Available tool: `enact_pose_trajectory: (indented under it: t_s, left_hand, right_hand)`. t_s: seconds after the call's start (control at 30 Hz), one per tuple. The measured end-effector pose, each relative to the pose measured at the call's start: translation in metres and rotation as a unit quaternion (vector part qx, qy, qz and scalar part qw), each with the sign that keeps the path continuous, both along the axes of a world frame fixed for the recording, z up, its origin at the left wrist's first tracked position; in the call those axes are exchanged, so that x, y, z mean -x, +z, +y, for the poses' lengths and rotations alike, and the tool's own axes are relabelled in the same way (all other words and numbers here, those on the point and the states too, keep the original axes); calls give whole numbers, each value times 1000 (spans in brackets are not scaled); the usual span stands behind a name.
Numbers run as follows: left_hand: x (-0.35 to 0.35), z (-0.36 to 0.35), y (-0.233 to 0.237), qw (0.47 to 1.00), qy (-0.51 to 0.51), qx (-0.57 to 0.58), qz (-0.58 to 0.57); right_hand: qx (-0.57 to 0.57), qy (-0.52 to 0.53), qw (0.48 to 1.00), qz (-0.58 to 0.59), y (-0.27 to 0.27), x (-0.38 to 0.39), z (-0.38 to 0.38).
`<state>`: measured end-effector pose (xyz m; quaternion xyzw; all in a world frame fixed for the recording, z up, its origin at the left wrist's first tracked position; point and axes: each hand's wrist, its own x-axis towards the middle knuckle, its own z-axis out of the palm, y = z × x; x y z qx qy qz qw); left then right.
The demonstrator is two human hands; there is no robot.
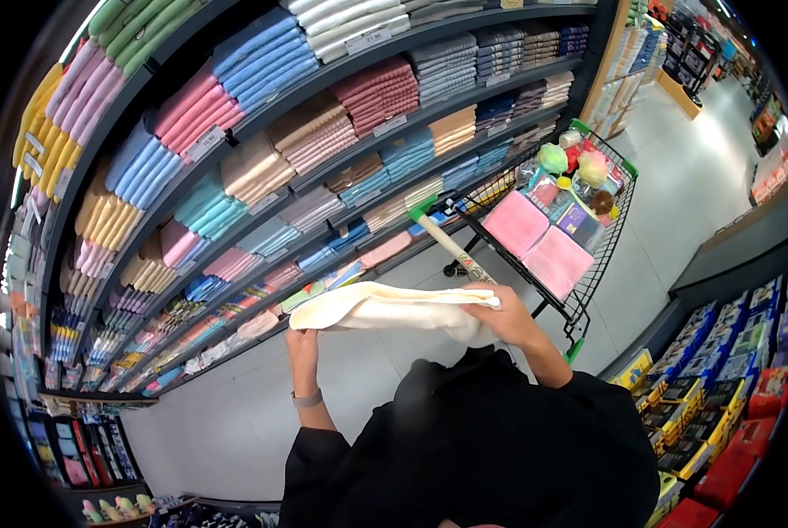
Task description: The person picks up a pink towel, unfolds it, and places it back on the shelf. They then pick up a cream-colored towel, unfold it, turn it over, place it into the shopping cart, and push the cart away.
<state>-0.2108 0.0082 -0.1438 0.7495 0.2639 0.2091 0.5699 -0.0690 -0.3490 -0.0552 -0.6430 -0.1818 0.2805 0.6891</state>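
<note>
A cream-coloured folded towel (pixel 385 308) is stretched out level between my two hands, above the aisle floor. My left hand (pixel 302 341) is closed on its left end, with a grey band around the wrist. At the other end, my right hand (pixel 505 314) grips the towel, thumb and fingers wrapped about the folded edge. The underside of the cloth bulges a little near my right hand. Just beyond that hand is the handle (pixel 451 242) of a shopping cart.
The shopping cart (pixel 618 238) stands ahead right, holding two pink folded towels (pixel 539 242) and assorted goods. Shelves (pixel 323 75) of folded towels in many colours run along the left and front. Boxed goods (pixel 711 370) fill a display on the right. Grey tiled floor (pixel 235 414) lies below.
</note>
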Motion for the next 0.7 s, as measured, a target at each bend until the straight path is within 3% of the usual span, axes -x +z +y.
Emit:
enact_pose_trajectory:
  t_s: [0.23, 0.47, 0.57, 0.63, 0.67, 0.7]
  left_hand:
    - [-2, -2, 4, 988, -7, 153, -35]
    - [-9, -8, -7, 988, -30, 149, 6]
    - [-12, -7, -15, 993, -27, 111, 30]
    - [-18, -13, -10, 1000, -9, -10, 26]
    - [-21, -17, -7, 1000, -10, -9, 27]
    - [-26, -30, 13, 992, -24, -121, -7]
  right_hand:
    - [-1, 14, 1000, -7, 8, 0, -1]
    - [1, 66, 997, -42, 6, 3, 3]
    - [19, 78, 995, -63, 10, 2, 4]
    - [51, 103, 990, -87, 17, 2, 7]
    - [52, 102, 990, -87, 17, 1, 9]
    - [49, 115, 988, -86, 14, 1, 11]
